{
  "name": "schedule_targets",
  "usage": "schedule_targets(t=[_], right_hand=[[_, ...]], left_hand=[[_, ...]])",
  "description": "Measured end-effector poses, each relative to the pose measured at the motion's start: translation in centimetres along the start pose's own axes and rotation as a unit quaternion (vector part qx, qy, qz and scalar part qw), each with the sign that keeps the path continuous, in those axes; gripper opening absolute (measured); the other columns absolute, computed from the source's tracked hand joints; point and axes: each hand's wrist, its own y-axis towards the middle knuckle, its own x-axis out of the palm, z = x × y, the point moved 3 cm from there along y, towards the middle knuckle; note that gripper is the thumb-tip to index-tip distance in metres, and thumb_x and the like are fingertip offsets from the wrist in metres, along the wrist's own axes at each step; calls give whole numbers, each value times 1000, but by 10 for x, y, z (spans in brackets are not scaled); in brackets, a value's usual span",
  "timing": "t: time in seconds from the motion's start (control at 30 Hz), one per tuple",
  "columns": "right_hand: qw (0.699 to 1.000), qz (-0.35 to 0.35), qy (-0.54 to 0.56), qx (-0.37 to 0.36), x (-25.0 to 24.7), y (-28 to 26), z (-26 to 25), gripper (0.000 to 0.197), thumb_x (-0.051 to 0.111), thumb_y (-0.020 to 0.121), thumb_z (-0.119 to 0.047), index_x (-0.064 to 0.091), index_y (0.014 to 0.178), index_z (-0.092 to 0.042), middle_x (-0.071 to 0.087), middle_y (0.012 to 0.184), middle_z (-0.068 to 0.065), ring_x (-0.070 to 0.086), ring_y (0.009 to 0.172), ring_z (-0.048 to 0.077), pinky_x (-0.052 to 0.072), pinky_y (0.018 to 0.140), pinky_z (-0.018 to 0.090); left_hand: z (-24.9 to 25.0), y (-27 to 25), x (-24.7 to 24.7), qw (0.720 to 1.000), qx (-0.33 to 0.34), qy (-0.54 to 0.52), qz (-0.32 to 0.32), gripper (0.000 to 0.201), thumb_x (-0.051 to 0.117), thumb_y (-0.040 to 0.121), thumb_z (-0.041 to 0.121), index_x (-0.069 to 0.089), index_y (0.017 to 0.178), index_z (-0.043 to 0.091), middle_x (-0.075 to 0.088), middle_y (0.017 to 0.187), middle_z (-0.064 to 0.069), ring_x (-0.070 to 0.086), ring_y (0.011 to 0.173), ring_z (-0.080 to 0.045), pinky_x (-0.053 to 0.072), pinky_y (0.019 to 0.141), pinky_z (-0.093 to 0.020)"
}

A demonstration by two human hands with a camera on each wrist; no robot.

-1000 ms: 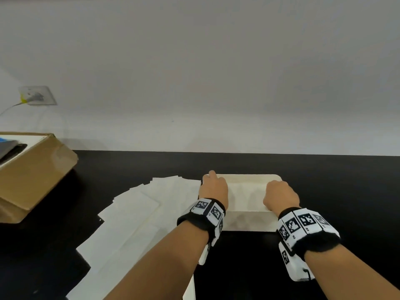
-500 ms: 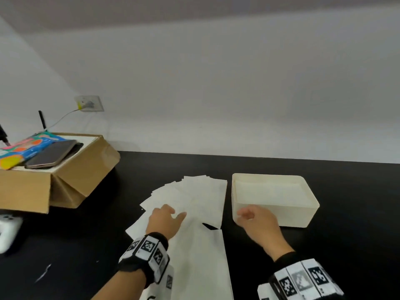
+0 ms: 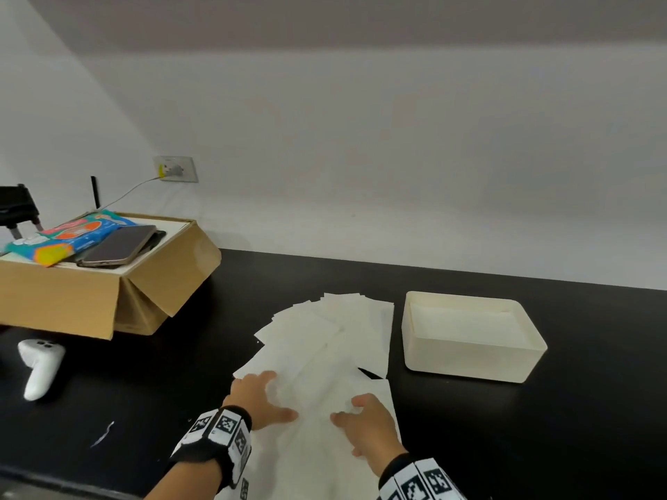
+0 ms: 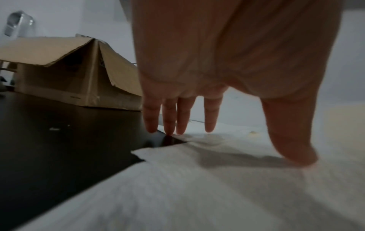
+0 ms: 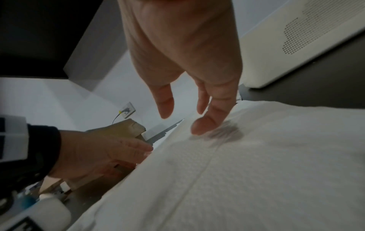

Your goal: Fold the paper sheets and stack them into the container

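Several white paper sheets [image 3: 325,341] lie fanned out on the black table, left of the cream container [image 3: 469,359]. White paper lies flat inside the container. My left hand [image 3: 265,395] rests on the left edge of the nearest sheet [image 3: 317,442], fingers straight and spread. In the left wrist view its fingertips [image 4: 180,129] touch the paper's edge and the thumb presses the sheet [image 4: 217,195]. My right hand [image 3: 361,418] is over the same sheet's right part. In the right wrist view one fingertip [image 5: 203,126] touches the sheet [image 5: 256,171]. Neither hand grips anything.
An open cardboard box [image 3: 108,294] stands at the left with a phone [image 3: 119,247] and a colourful packet [image 3: 68,236] on top. A white controller [image 3: 39,366] lies in front of it. A wall socket with a cable [image 3: 175,169] is behind.
Both hands left the container and came back leftward onto the nearest loose sheet. The head view swung left, bringing the box and controller into sight.
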Motion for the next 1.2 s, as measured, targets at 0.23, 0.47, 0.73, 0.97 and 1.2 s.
schedule_targets(t=[0.23, 0.47, 0.73, 0.97, 1.2], right_hand=[[995, 6, -102, -11, 21, 6, -18, 51, 64, 75, -60, 53, 90, -13, 60, 90, 0, 59, 73, 19, 44, 49, 22], [964, 32, -260, -56, 32, 8, -24, 31, 56, 87, -37, 60, 108, -14, 63, 116, 1, 61, 109, 20, 47, 85, 25], [966, 44, -248, -56, 35, 11, -25, 35, 59, 84, -50, 57, 98, -18, 64, 106, 1, 61, 98, 18, 46, 76, 25], [960, 50, -266, -70, 34, 11, -27, 29, 52, 92, -27, 61, 114, -11, 63, 120, 3, 60, 111, 19, 45, 85, 23], [966, 58, -242, -67, 37, 15, -30, 31, 53, 91, -31, 61, 111, -8, 64, 118, 6, 61, 108, 22, 47, 83, 26]], left_hand=[[9, 2, -10, 991, 29, 103, 76, 39, 46, 94, 35, 45, 131, 22, 51, 129, -2, 50, 119, -19, 47, 96, -28], [25, -10, -24, 977, 62, 173, 107, 28, 40, 95, 24, 58, 115, 17, 59, 108, -2, 53, 100, -19, 42, 90, -25], [38, -31, -31, 983, 112, 144, 16, 8, 51, 86, 28, 57, 87, 22, 56, 89, 3, 53, 79, -16, 49, 79, -25], [29, -46, -13, 979, 123, 148, -70, 27, 57, 85, 25, 65, 108, 14, 58, 85, 5, 55, 85, -14, 52, 85, -25], [22, -46, -11, 979, 116, 128, -105, 30, 62, 83, 30, 65, 109, 17, 55, 81, 10, 53, 85, -11, 51, 86, -24]])
